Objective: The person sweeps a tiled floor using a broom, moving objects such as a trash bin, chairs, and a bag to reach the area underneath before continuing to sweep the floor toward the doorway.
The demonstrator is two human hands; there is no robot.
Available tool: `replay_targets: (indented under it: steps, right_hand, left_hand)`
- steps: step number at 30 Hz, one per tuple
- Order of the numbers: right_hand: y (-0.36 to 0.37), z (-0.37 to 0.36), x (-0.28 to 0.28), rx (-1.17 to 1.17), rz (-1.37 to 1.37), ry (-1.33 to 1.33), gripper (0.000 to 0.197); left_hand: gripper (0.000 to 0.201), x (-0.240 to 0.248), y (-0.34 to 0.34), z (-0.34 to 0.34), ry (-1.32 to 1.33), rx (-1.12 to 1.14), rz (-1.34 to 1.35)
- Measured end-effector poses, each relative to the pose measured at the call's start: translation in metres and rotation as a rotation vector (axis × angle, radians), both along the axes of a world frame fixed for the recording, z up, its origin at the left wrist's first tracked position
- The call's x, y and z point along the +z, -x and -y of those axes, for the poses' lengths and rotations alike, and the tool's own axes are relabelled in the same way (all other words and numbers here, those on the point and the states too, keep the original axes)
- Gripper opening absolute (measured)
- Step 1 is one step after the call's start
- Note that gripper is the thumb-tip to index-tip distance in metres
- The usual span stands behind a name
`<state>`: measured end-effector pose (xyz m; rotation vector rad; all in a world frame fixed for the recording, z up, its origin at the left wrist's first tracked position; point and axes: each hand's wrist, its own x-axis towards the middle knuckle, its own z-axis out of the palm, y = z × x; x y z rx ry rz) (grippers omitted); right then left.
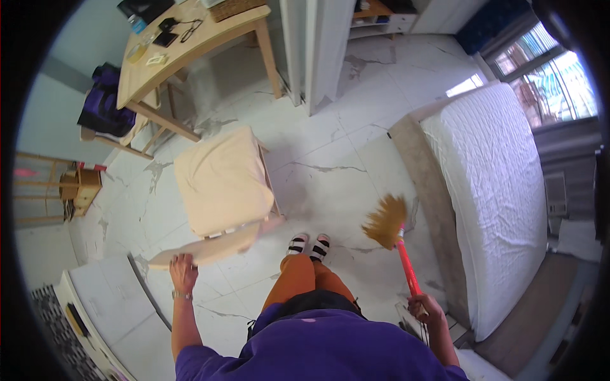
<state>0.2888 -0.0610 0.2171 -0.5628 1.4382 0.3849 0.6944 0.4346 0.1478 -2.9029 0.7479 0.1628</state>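
Observation:
My right hand [427,308] is wrapped round the red handle of a broom [406,267]. Its brown bristles fan out away from me, at or just above the pale floor near the bed. On the other side, my left hand [184,274], with a watch on the wrist, has its fingers curled over the top edge of a wooden chair's backrest [210,251]. The backrest is slightly blurred. A wrinkled beige cloth [222,181] covers the chair's seat.
A wooden table [210,47] bearing small items stands at the far left, beside another chair with a purple-and-black bag [108,105]. To the right is a bed with a white mattress [492,197]. A white cabinet [111,305] sits at lower left; a door frame [311,57] rises ahead.

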Motion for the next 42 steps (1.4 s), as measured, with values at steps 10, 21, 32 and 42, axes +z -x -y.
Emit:
replay_targets:
  steps: [10,21,32,42]
  right_hand:
    - [-0.238,0.055,-0.182,0.171,0.396,-0.218,0.031]
    - [-0.679,-0.169,-0.209,0.602,0.431,-0.577,0.025]
    - [-0.618,-0.103,-0.013,0.716,0.365,-0.04,0.045]
    - [-0.763,-0.111,-0.243,0.951,0.445,-0.165,0.043]
  left_hand:
    - [0.028,0.029,0.087,-0.139,-0.002,0.239,-0.304]
    - [0.056,-0.04,-0.243,0.039,0.764,0.346,-0.368]
    - [0.07,-0.212,-0.354,0.061,0.584,0.413,-0.341]
    - [0.05,-0.318,-0.298,0.083,0.263,0.637,-0.674]
